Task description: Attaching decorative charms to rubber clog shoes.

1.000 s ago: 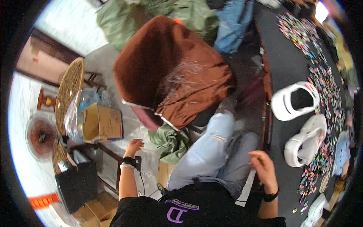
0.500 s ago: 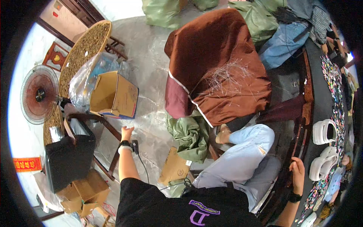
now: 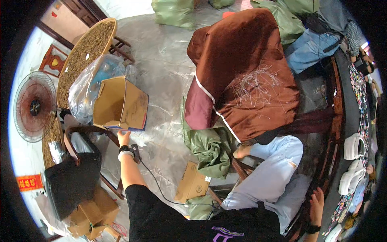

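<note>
My left hand (image 3: 123, 138), wearing a dark band and a pale bracelet at the wrist, reaches forward to the near lower edge of a cardboard box (image 3: 135, 105). Its thumb stands apart from the fingers; whether they touch the box I cannot tell. The box sits on the floor, its flaps up and its opening toward the left. At the lower right, my right hand (image 3: 317, 201) has its fingers loosely stretched, beside the dark wooden edge (image 3: 333, 121) of the table. It holds nothing I can see.
A brown cloth (image 3: 238, 52) with thin clear strands (image 3: 258, 86) lies ahead. Left are a standing fan (image 3: 35, 107), a black chair (image 3: 74, 177) and a round tray (image 3: 86, 50) of brown bits. A green sack (image 3: 211, 153) and flat cardboard (image 3: 192, 183) lie near my legs. White clogs (image 3: 354, 146) stand right.
My left hand has moved forward and left, up to the box's near edge. My right hand has slid down and nearer to me. The whole view has shifted a little.
</note>
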{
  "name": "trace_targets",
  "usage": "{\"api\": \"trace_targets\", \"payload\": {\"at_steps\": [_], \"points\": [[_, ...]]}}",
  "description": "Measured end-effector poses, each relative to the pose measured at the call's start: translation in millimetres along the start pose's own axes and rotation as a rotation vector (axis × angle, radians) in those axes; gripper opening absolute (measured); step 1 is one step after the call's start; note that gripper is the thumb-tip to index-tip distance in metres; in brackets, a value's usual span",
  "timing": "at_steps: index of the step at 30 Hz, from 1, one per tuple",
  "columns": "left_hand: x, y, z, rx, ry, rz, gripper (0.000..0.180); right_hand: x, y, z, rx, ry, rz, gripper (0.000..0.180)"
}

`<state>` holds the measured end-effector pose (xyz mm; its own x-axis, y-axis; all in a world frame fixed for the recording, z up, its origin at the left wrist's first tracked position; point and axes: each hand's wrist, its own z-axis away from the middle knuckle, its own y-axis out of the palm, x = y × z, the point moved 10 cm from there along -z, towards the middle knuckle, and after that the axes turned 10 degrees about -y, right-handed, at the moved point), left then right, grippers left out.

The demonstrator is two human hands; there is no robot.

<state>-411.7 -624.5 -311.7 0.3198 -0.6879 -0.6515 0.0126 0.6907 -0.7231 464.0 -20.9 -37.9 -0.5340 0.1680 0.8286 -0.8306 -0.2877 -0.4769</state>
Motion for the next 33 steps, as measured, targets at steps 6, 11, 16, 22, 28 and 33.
{"api": "trace_targets", "payload": {"at_steps": [6, 11, 16, 22, 28, 33], "points": [[11.8, 56.9, -19.4, 0.26, -0.139, 0.082, 0.069, -58.9, -18.7, 49.8, -0.426, 0.072, -1.403, 0.08], [27.7, -1.7, -111.1, 0.088, 0.021, -0.14, 0.079, -49.5, -2.7, 42.9, -0.65, 0.135, -1.652, 0.084], [10.0, 35.6, -117.6, 0.337, -0.01, 0.035, 0.07, -71.0, -20.8, 44.3, -0.703, 0.166, -1.596, 0.073], [11.0, 77.0, -84.3, 0.366, -0.099, -0.218, 0.058, -70.7, -56.1, 56.6, -0.631, 0.017, -1.359, 0.053], [58.9, 89.0, -118.3, 0.455, -0.268, -0.162, 0.067, -31.3, -11.8, 63.8, -0.383, 0.075, -1.328, 0.05], [87.4, 141.4, -106.0, 0.583, -0.154, -0.48, 0.025, -43.6, -23.1, 78.9, -0.43, 0.089, -1.245, 0.048]]}}
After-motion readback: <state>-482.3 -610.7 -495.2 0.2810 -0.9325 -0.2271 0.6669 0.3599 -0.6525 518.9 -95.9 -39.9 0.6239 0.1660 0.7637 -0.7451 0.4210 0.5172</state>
